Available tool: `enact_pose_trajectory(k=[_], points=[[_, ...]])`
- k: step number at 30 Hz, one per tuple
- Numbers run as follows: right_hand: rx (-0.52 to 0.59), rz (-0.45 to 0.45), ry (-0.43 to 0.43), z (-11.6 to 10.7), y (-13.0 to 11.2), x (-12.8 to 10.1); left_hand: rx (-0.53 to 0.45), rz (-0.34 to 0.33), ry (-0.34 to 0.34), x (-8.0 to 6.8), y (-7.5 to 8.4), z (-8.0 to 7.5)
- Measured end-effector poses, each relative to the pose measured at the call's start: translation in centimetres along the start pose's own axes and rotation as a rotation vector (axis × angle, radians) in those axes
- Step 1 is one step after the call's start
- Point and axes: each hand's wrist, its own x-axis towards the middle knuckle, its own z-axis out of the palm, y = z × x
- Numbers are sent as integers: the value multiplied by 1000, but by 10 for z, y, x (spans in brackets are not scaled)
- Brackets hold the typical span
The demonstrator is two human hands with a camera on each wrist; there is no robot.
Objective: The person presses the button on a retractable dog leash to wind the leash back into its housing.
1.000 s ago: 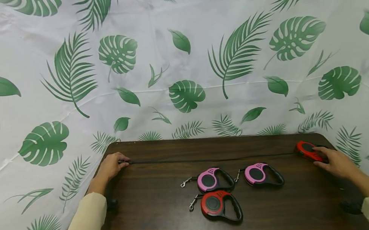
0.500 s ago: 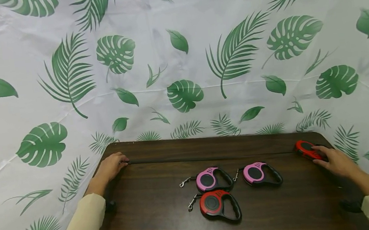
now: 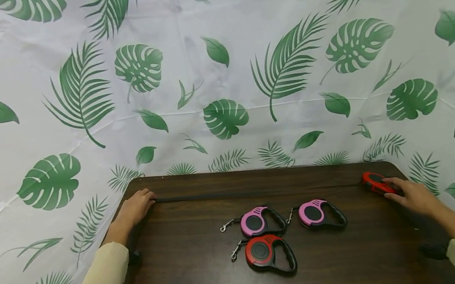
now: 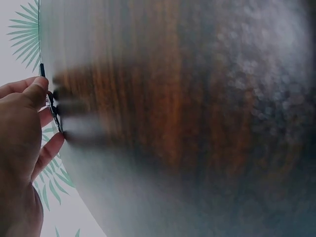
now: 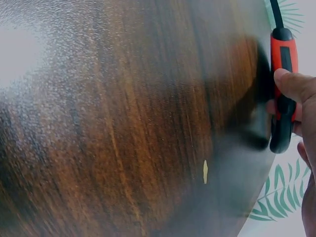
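Two hands, L (image 3: 134, 209) pinches cord (image 3: 258, 193), R (image 3: 412, 193) grips red leash (image 3: 373, 182)

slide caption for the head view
Left hand and right hand stretch a red leash across the table.

— How is the head view looking?
— Bright, even light is falling; the backdrop (image 3: 219, 68) is bowing at the edges.
— And the wrist views?
— The worktop (image 4: 197, 123) is blurring badly, and pale glare is washing over it (image 5: 29, 49).
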Motion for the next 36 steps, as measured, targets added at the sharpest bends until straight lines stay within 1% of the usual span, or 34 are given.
enact_pose_trajectory(k=[3,7,13,18,20,24,27,31,36], points=[[21,14,-19,-4,-2,1,-35,-12,-2,-1,0,-1],[76,41,-33,-8,-5,2,-89,3,21,-3,-2,-3],[141,86,-21,-13,-10,5,-123,70,115,-2,-4,-5],[154,125,2,-16,-14,6,-145,88,183,-3,-5,-7],[155,153,7,-17,-15,7,-160,113,218,-2,-6,-7],[162,224,10,-18,-15,7,-165,187,279,-1,-9,-8],[183,255,26,-20,-15,7,-157,216,291,-1,-12,-8],[209,254,59,-22,-13,7,-158,206,283,-2,-12,-11],[251,278,66,-27,-12,7,-163,213,289,-4,-9,-17]])
